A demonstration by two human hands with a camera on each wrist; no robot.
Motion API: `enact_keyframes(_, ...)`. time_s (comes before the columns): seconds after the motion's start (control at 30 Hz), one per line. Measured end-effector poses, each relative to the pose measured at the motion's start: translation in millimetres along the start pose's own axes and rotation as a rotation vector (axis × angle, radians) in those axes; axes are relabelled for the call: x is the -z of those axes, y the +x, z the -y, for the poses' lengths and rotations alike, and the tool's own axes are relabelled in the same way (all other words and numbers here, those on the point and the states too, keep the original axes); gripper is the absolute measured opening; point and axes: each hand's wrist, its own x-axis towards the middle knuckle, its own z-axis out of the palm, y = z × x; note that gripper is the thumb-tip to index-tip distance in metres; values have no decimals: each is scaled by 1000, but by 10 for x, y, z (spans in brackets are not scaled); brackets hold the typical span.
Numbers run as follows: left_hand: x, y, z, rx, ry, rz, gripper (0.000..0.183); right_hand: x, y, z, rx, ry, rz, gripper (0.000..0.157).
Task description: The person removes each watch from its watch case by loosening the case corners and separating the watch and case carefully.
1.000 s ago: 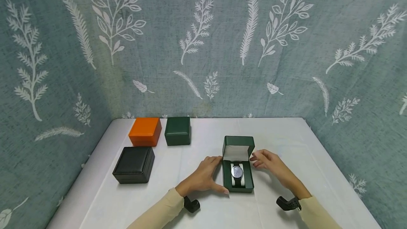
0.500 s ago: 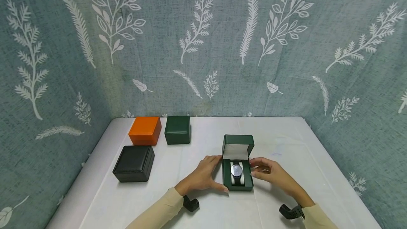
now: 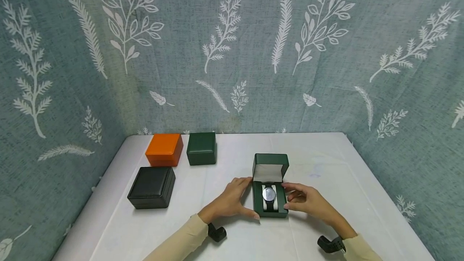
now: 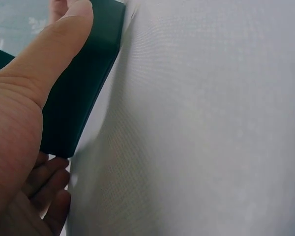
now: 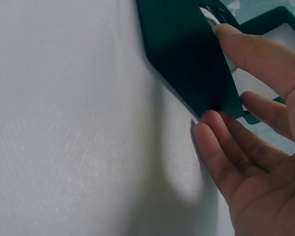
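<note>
A watch [image 3: 269, 195] sits inside an open green box [image 3: 271, 159], right of centre. My left hand [image 3: 232, 201], thumb and fingers apart, touches the box's left side; my right hand [image 3: 308, 202] its right, clamped or not I cannot tell. An orange box [image 3: 164, 149] and closed green box [image 3: 201, 148] stand far left, a black box [image 3: 151, 187] nearer.

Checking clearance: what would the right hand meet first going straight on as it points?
The open green watch box, at its right side; the right hand seems to touch it.
</note>
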Motion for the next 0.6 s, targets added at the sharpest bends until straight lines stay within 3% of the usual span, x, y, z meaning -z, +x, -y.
enact_keyframes(0.4, 23, -8, 32, 29, -42, 37, 121, -37, 26, -27, 20, -18, -3, 72)
enact_keyframes(0.6, 74, -30, 16, 20, -108, 18, 110, -33, 20, -24, 44, -9, 3, 71)
